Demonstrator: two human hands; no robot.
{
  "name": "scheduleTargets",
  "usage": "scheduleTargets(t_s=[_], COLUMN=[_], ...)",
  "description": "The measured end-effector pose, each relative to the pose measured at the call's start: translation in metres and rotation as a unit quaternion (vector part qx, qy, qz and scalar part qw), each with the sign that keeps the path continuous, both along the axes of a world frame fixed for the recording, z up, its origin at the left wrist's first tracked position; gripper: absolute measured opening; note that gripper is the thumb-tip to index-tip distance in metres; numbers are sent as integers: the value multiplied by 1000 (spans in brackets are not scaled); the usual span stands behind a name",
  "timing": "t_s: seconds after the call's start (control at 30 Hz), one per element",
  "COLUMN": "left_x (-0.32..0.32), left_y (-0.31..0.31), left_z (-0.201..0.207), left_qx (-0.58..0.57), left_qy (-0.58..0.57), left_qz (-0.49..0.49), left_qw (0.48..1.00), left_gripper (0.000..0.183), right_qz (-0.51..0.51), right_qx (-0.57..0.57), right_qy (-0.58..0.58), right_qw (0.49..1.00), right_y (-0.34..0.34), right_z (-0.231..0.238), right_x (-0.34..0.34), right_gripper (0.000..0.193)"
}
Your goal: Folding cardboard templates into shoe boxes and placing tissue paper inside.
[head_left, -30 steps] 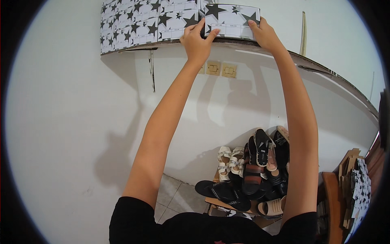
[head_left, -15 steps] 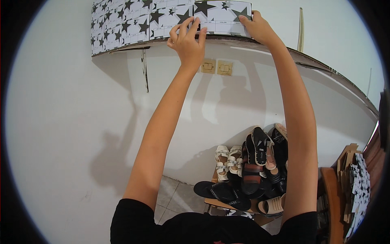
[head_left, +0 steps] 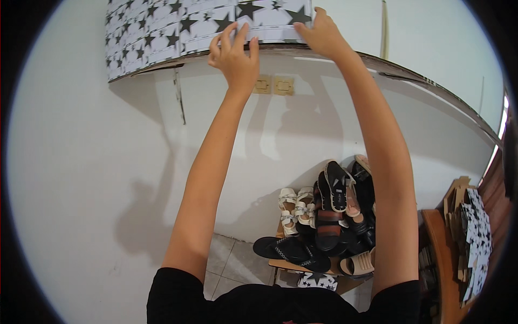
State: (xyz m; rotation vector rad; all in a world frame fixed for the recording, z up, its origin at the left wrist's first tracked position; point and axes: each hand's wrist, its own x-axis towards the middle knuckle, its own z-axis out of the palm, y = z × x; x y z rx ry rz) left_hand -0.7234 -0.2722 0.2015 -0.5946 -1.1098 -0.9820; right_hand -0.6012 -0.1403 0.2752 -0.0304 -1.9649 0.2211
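A white box with black stars stands at the right end of a stack of matching boxes on a high wall shelf. My right hand is at the box's right end, thumb on its front face and fingers round the side. Against the lower left of the same box, where it meets its neighbour, my left hand is raised with fingers spread and bent, the fingertips at the front faces. The top of the stack is cut off by the picture's edge.
Below, sandals and shoes are heaped on a low wooden bench, with another star-printed box under it. Flattened cartons lean by a brown wooden piece at right. Two wall switches sit under the shelf.
The whole view has shifted, so the shelf and boxes lie slightly further left. Both hands keep their places at the end box, and more of the box under the bench shows.
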Motion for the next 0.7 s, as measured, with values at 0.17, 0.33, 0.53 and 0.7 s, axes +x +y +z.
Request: scheduleTargets(t_s=[0.17, 0.33, 0.53, 0.7], left_x=[57, 148, 306, 456], left_y=[19, 74, 128, 176], left_z=[-16, -37, -88, -157], left_qx=[18, 21, 43, 39], left_qy=[16, 8, 12, -44], left_qz=[-32, -155, -392, -622], left_qw=[999, 988, 919, 781], left_gripper=[31, 27, 14, 11], right_qz=[10, -25, -163, -272], right_qx=[85, 178, 235, 81], right_qy=[104, 117, -21, -183], right_qw=[991, 977, 958, 941], right_y=[-7, 26, 57, 74], right_z=[-35, -66, -128, -205], right_x=[41, 136, 317, 494], right_gripper=[63, 55, 41, 38])
